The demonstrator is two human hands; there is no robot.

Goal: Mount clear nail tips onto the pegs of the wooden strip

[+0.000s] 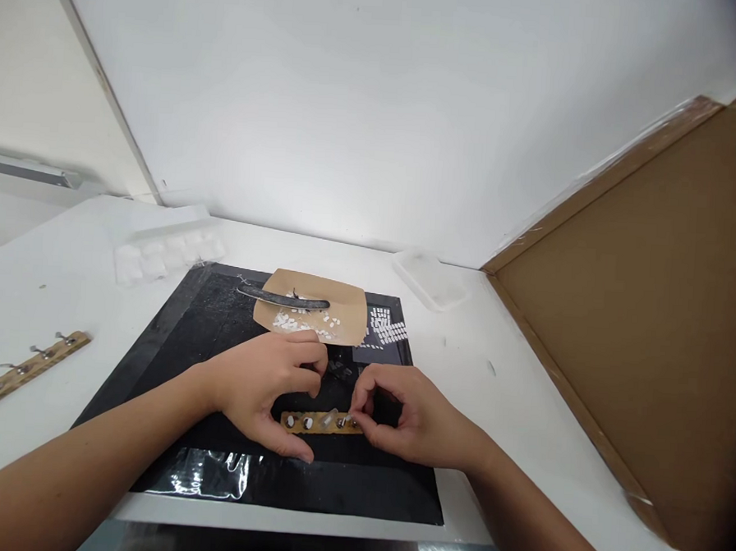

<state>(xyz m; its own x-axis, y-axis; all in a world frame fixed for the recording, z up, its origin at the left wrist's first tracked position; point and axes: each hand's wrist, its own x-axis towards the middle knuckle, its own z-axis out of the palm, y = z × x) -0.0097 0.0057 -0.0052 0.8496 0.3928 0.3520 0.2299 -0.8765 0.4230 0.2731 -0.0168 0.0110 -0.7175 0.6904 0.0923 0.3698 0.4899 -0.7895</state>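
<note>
A narrow wooden strip point(317, 423) with small metal fittings lies on the black mat point(224, 432). White pieces sit on the fittings at its left part, and a clear piece point(330, 419) lies near its middle. My left hand point(267, 385) is at the strip's left end, thumb and curled fingers apart, with nothing visible between them. At the right end, my right hand point(407, 413) has thumb and index finger pinched together just over a fitting. Whatever is in that pinch is too small to make out.
Behind my hands stands a tan tray point(350, 316) with loose white bits and a dark-handled tool point(286, 299). White tiles point(390, 326) sit to its right. Another strip with metal fittings point(27, 366) lies far left. Clear plastic trays point(429, 280) stand behind; cardboard point(637, 322) borders the right.
</note>
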